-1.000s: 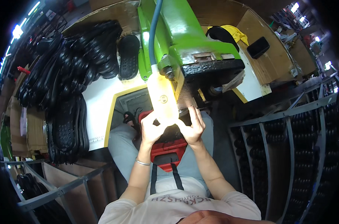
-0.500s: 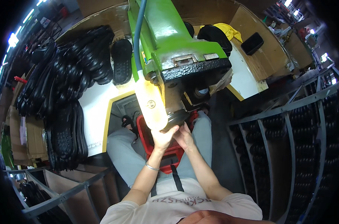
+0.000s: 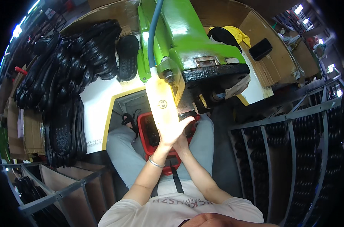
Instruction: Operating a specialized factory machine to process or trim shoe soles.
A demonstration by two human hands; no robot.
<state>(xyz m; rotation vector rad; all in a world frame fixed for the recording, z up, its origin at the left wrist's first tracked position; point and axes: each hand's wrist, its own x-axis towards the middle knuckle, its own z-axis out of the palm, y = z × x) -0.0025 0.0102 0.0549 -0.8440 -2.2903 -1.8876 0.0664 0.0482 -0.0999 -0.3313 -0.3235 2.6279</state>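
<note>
Under the bright lamp of a green machine, my left hand has its thumb stretched out to the right, apart from the palm. Glare washes out its fingers where they meet the lamp, and I see nothing held in it. Crossing behind and below it is my right hand, mostly covered, its fingers hidden. Both hands are above a red plastic basket between my knees, with dark pieces inside. Above and right of my hands is the machine's dark working head.
Black shoe soles lie in stacks on the white table at left, one sole apart. A yellow cloth and black phone-like object lie at back right. Metal racks flank me, the right one full of dark items.
The dark rounded piece at my fingertips is no longer visible. My left hand has turned and its thumb has spread; my right hand has dropped behind it. The view has shifted slightly.
</note>
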